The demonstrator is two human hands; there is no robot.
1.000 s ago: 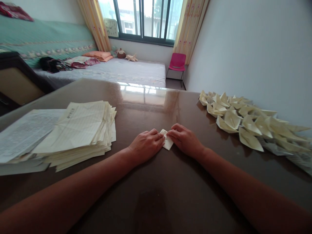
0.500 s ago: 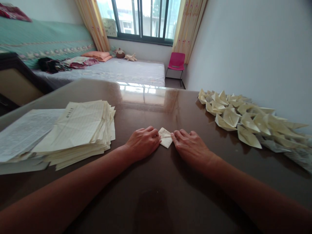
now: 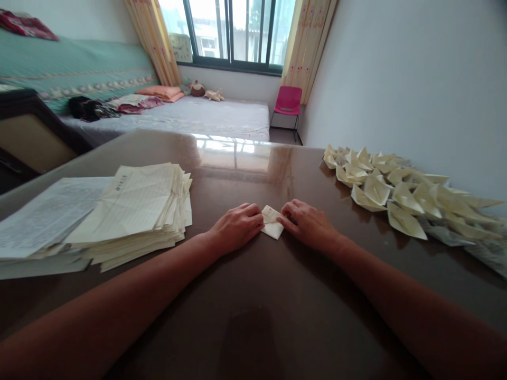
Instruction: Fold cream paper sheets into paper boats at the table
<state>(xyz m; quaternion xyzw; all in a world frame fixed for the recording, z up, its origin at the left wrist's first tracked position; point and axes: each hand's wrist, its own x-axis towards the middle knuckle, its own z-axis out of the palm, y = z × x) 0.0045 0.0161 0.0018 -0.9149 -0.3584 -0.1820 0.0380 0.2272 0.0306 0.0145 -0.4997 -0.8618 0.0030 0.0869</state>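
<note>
A small cream folded paper [image 3: 273,226], roughly diamond-shaped with a crease across it, lies on the brown tabletop between my hands. My left hand [image 3: 237,227] rests on the table with curled fingers, its fingertips gripping the paper's left corner. On the opposite side, my right hand [image 3: 309,224] has its thumb at the right corner and its other fingers bent above. Parts of both corners are hidden under the fingers.
Left of my arms sits a stack of lined cream sheets [image 3: 138,206], overlapping some white printed papers [image 3: 47,216]. Many folded paper boats [image 3: 407,195] crowd the table's right side by the wall. Beyond the glossy table [image 3: 233,184] are a bed [image 3: 222,116] and a pink chair [image 3: 288,100].
My right hand has lifted slightly, its fingers raised more off the table. The folded paper is turned a little. The whole view has shifted slightly.
</note>
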